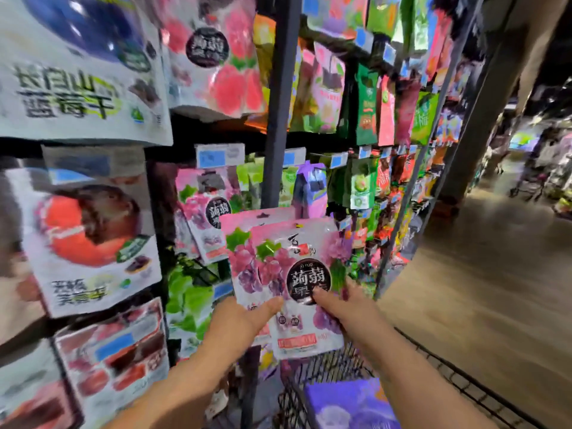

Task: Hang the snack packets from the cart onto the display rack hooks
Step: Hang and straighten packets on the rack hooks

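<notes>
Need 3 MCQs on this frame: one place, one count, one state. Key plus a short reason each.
1. Where is the wire cart relative to the hands?
A. below them
B. above them
C. behind the rack

2. How many grape konjac jelly packets are held?
A. one
B. two
C. four

3. What are the left hand and right hand doing?
A. both hang idle
B. only the right grips
C. both grip the packets

Key:
1 A: the cart's mesh shows lower in frame than both hands.
2 B: one pink packet overlaps another behind it.
3 C: each thumb lies on the front packet's lower face.
</notes>
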